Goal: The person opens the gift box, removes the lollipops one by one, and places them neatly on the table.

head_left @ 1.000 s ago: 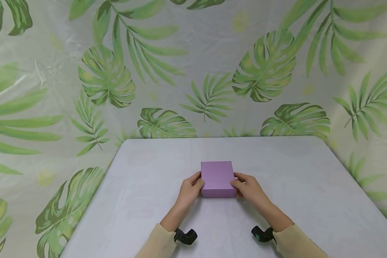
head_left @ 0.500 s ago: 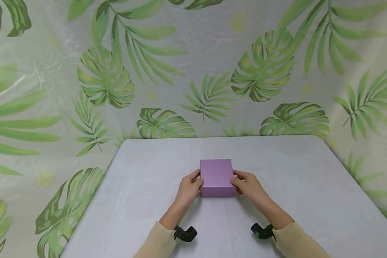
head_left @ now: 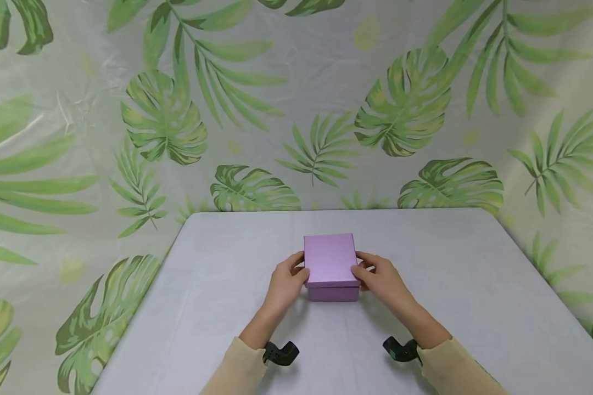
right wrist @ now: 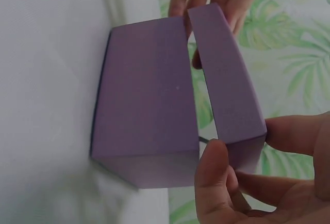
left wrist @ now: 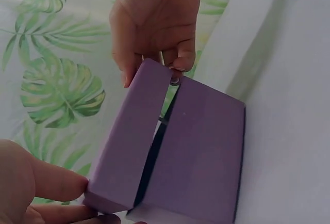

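A purple box lid point(head_left: 330, 258) is raised off its matching box base point(head_left: 333, 294), which stands upright on the table. Both wrist views show a gap between lid point(left wrist: 126, 136) and base point(right wrist: 147, 90), wider at one end of the side in the left wrist view. My left hand point(head_left: 285, 282) pinches the lid's left side, thumb at the near corner and fingers farther back. On the opposite side my right hand point(head_left: 381, 277) pinches the lid in the same way. What lies inside the base is hidden by the lid and walls.
The white-covered table point(head_left: 237, 247) extends around the box on all sides. Behind it hangs a leaf-patterned sheet point(head_left: 321, 82). Black wrist cameras point(head_left: 281, 354) sit at the cuffs of both beige sleeves point(head_left: 459, 367).
Both hands have raised the lid upward from the base, and a seam with more of the base's front now shows. The base has stayed in place on the table.
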The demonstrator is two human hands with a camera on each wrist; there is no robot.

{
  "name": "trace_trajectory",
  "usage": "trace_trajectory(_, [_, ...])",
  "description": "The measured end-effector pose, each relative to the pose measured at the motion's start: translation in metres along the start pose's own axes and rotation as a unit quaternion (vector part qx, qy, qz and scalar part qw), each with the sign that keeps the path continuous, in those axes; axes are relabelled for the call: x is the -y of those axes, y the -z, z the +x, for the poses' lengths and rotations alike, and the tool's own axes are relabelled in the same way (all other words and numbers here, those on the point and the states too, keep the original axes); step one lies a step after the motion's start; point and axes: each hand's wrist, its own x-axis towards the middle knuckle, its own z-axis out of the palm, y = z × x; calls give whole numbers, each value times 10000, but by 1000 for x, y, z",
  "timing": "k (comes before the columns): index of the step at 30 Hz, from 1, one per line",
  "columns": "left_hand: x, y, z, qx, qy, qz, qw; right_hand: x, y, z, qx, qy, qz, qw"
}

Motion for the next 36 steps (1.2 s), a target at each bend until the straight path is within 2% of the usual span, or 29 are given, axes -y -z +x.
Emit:
trace_trajectory(5, [-10,8,-3,-377,-370,613,9967,10,-2,0,-131,262,-246,9993])
trace_trajectory(8, [-16,13,-5,-519,-434,708,9952,15,-5,1,-174,395,-407,9982])
trace_trajectory(14, [-24,26,-8,-762,-560,648,9934,32,-10,4,-224,684,-668,9952])
trace_trajectory(24, [-31,49,-19,-1067,-588,517,9912,59,-28,6,-45,710,-447,9965])
trace_trajectory(28, [-33,58,-23,-1181,-624,285,9906,69,-38,9,19,820,-286,9962])
trace_trajectory(36, [-35,79,-31,-1657,-601,113,9843,85,-59,11,162,1089,-4,9939])
